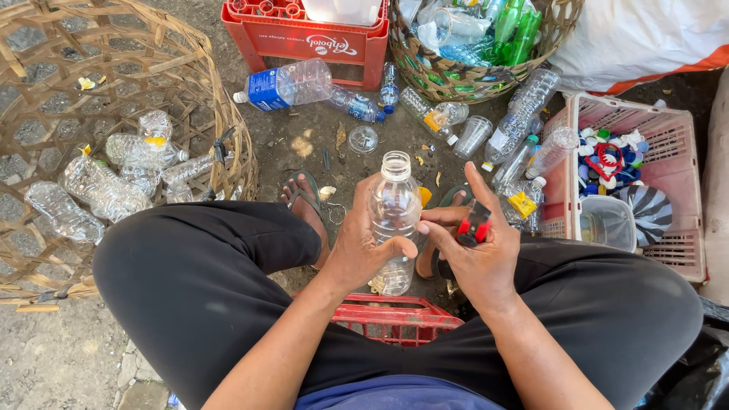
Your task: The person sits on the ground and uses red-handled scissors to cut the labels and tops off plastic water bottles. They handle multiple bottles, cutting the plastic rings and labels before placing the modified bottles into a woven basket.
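clear plastic sits under the fingers of the left hand [363, 254] — they wrap around the middle of an uncapped bottle [395, 220], thumb across its front, clamped on its body. the bottle stands nearly upright, its long axis running from the open mouth at the top down to a base hidden low between the knees, just above the red crate [395, 319] the person sits on. it lies directly between the two hands, touching the left and just beside the right.

the right hand [482, 250] is closed on a small red and black cutter [474, 225], gripped between thumb and curled fingers, while the index finger sticks out straight, pointing up and away. the tool's tip faces the bottle's side, near but apart from it as far as i can tell — the gap is small and partly hidden by the thumb. so the left hand has the bottle, and the right stands level with its mid-body, to its right.

both forearms come in from the bottom edge, angled inward over black trousers, wrists meeting over the gap between the thighs. feet in sandals rest on the dirt beyond.

further out: a big woven basket [228, 144] to the left with stripped clear bottles inside, a pink crate [676, 159] to the right full of coloured caps, another basket [471, 80] of bottles ahead, and loose bottles scattered on the ground between.
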